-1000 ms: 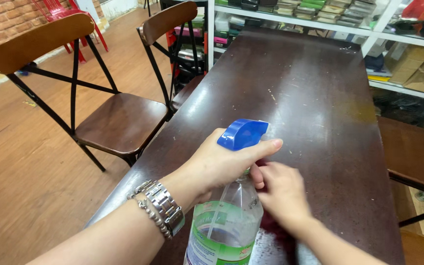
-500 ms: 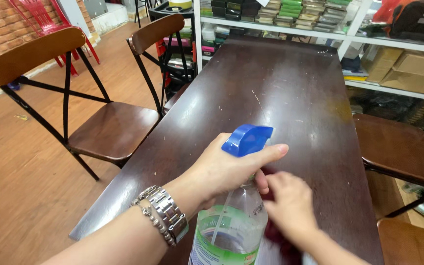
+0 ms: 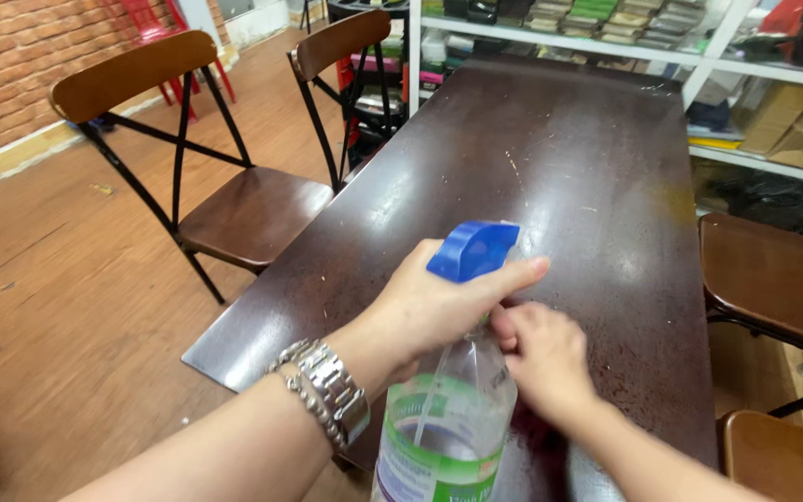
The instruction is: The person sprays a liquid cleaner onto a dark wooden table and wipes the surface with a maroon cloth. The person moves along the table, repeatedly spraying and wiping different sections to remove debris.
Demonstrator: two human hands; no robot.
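A: Spray bottle [image 3: 448,409], clear plastic with a green label and a blue trigger head [image 3: 472,249], is held off the dark wooden table [image 3: 587,177], over its near end and low in the view. Grip?

B: Left hand [image 3: 434,307] is wrapped round the neck just under the trigger head, index finger stretched forward beneath the nozzle, the other fingers curled tight on the neck. Metal watch and bead bracelet [image 3: 327,395] on that wrist. Nozzle faces away, toward the far end of the table; that fits aiming at the tabletop.

A: Right hand?

B: Right hand [image 3: 550,363] lies palm down just beside the bottle, fingers bent and close together, knuckles touching or nearly touching the left fingers. A dark red patch shows under it, possibly a cloth; too hidden to tell whether the fingers pinch it.

A: Table state?

B: Small pale specks and smears scattered on the surface, glare in the middle.

A: Surroundings?

B: Two wood-and-black-metal chairs [image 3: 234,209] to the left, one seat [image 3: 773,279] to the right, white shelving [image 3: 699,56] with boxes beyond the far end.
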